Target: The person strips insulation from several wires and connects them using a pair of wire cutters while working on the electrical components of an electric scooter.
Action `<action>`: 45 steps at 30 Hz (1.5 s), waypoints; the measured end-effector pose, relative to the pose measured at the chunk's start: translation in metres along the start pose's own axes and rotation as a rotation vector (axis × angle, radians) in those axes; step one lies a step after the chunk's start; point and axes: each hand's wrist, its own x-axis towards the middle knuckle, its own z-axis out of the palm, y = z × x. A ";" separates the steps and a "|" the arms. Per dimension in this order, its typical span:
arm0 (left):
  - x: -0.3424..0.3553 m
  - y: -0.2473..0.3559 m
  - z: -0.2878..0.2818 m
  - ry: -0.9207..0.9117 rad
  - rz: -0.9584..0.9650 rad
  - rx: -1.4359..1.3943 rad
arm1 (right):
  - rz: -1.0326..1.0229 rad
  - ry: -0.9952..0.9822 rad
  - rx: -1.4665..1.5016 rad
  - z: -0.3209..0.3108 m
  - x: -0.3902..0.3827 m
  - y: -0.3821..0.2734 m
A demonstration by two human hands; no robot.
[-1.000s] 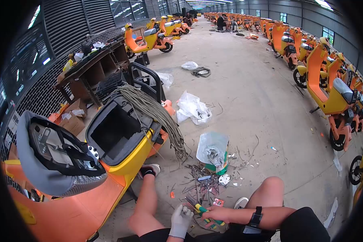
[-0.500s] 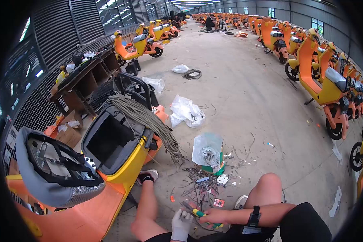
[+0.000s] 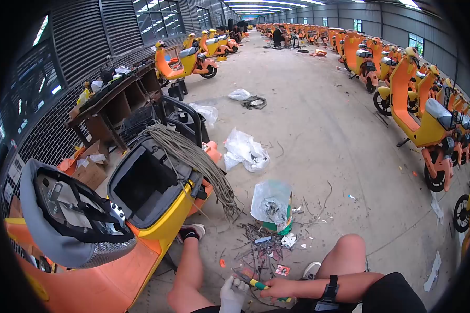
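On the near left, one yellow-and-orange scooter (image 3: 164,224) has its grey seat (image 3: 36,219) tipped up, baring a storage box (image 3: 136,221) with a dark inside; one hank of rope (image 3: 201,159) drapes over its far-right edge. Near the middle, one plastic-lined green container (image 3: 283,227) holds grey crumpled stuff. Farther off lie three white plastic bags (image 3: 245,151), the nearest with something dark in it. Dark strips (image 3: 256,242), too many to count, litter the near floor. The bare right hand (image 3: 278,288) reaches in from the right, fingers wrapped around the one yellow-and-green-handled tool (image 3: 258,285), which slants far-left between the seated person's knees. The gloved left hand (image 3: 233,293), fingers curled, is just beside its dark end; whether it pinches anything, I can't tell.
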 end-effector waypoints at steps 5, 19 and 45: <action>-0.006 -0.001 0.006 -0.012 0.031 -0.022 | 0.001 -0.017 -0.035 -0.001 -0.010 -0.012; -0.013 0.004 0.024 0.079 0.058 -0.033 | -0.034 0.044 0.026 0.002 -0.008 -0.008; -0.022 0.008 0.026 -0.030 0.057 0.048 | -0.056 0.019 0.005 0.005 -0.005 -0.003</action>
